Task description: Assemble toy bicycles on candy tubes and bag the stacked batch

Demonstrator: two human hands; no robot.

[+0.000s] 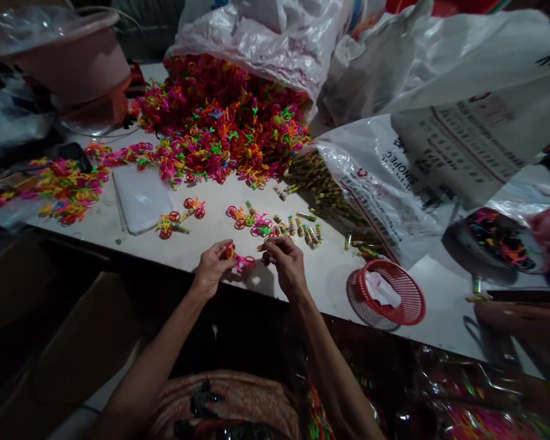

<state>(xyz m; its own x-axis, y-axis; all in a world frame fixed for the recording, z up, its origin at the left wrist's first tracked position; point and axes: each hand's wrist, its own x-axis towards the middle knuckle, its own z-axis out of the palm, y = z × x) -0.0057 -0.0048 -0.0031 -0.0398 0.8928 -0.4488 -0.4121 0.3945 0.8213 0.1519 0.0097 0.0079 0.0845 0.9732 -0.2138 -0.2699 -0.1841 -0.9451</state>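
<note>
- In the head view, I had the left hand (215, 267) with thumb and fingers pinched on a pink-and-red plastic toy (244, 263), its thin openwork frame and round wheel-like rings glossy above the front edge of the white table (201, 243).
- I saw the right hand (286, 263) beside it, fingertips together on a small tube (261, 247); its print was too small for me to read.
- Beyond the hands, I saw loose clear capped tubes (310, 234) with yellow, green and brown contents, near orange, yellow and pink toys (252, 221).
- Farther back, a bright toy heap (229, 134) spilled from a whitish sack (275, 43).
- To the right, a red mesh basket (410, 296) held white paper (382, 289).
</note>
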